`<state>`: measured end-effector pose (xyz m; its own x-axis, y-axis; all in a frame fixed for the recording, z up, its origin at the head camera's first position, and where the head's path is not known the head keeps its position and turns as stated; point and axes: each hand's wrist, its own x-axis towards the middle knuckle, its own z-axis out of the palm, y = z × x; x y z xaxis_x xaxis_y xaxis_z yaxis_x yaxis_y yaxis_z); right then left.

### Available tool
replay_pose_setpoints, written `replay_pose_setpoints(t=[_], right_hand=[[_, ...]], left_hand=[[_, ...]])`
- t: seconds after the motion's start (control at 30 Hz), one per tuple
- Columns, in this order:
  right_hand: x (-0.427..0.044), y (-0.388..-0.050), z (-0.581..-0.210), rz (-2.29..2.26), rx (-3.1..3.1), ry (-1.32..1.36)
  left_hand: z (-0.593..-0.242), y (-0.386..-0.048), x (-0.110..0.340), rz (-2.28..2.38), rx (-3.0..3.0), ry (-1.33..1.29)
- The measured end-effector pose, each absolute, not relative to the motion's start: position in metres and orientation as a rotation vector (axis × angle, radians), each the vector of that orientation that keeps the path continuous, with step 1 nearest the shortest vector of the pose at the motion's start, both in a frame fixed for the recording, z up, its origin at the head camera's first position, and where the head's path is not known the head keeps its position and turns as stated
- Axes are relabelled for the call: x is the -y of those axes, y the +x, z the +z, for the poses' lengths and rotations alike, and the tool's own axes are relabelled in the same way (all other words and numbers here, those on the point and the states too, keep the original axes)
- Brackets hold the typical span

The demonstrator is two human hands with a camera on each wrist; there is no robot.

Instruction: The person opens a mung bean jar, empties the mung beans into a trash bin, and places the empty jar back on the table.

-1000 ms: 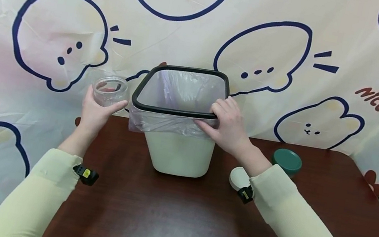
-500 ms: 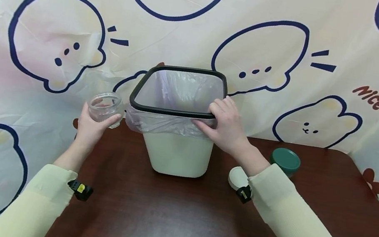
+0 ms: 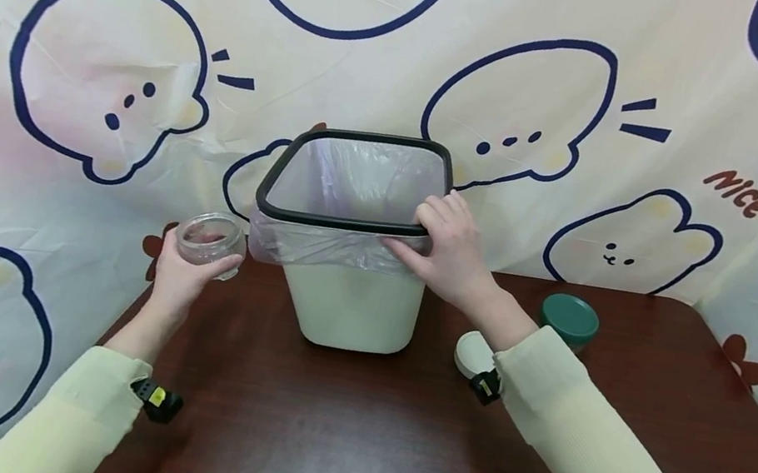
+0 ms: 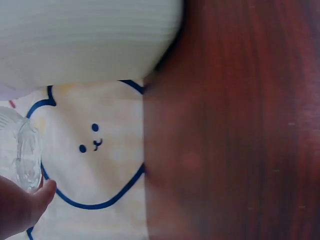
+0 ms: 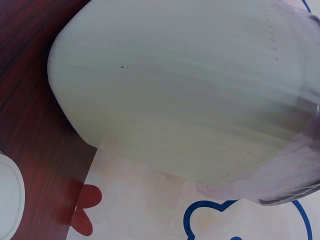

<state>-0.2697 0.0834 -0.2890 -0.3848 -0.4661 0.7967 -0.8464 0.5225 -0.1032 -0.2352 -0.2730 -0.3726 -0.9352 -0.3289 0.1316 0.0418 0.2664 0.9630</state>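
Observation:
In the head view my left hand grips a clear, lidless jar, mouth up, left of the bin. My right hand holds the front right of the bin's black rim, fingers over it and thumb below. The pale green bin has a translucent purple-tinted liner folded over its edge. The left wrist view shows the jar and part of my left hand. The bin fills most of the right wrist view, where my right hand is out of sight.
A round white lid lies on the dark wood table beside my right wrist. Behind that forearm stands a green-lidded container. A cartoon-printed sheet hangs behind the table. The white lid also appears in the right wrist view.
My left hand has moved down with the jar, from beside the bin's rim to lower near the table's back left. The right hand keeps its hold on the rim.

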Motion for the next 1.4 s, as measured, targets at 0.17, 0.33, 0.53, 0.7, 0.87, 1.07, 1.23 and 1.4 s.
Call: replay_pose_setpoints(t=[0.17,0.33,0.53,0.7,0.87,1.07,1.23,1.4], right_hand=[[-0.084,-0.269,-0.289,0.644,2.041,1.06],[-0.084,-0.268,-0.288,0.649,2.044,1.063],[-0.085,-0.268,-0.287,0.645,2.048,1.059],[-0.085,-0.268,-0.287,0.647,2.041,1.06],[-0.085,-0.268,-0.287,0.643,2.029,1.064],[-0.085,-0.269,-0.288,0.649,2.027,1.07],[-0.084,-0.269,-0.287,0.644,2.038,1.069],[-0.085,-0.268,-0.287,0.646,2.05,1.066]], left_hand=[[-0.386,-0.232,0.274,-1.77,2.234,0.293],[-0.397,-0.229,0.273,-1.755,2.244,0.36],[-0.407,-0.222,0.266,-1.763,2.242,0.397],[-0.416,-0.217,0.258,-1.774,2.226,0.404],[-0.423,-0.214,0.255,-1.745,2.268,0.388],[-0.427,-0.212,0.253,-1.816,2.274,0.404],[-0.432,-0.21,0.252,-1.853,2.271,0.446],[-0.436,-0.211,0.25,-1.855,2.274,0.462]])
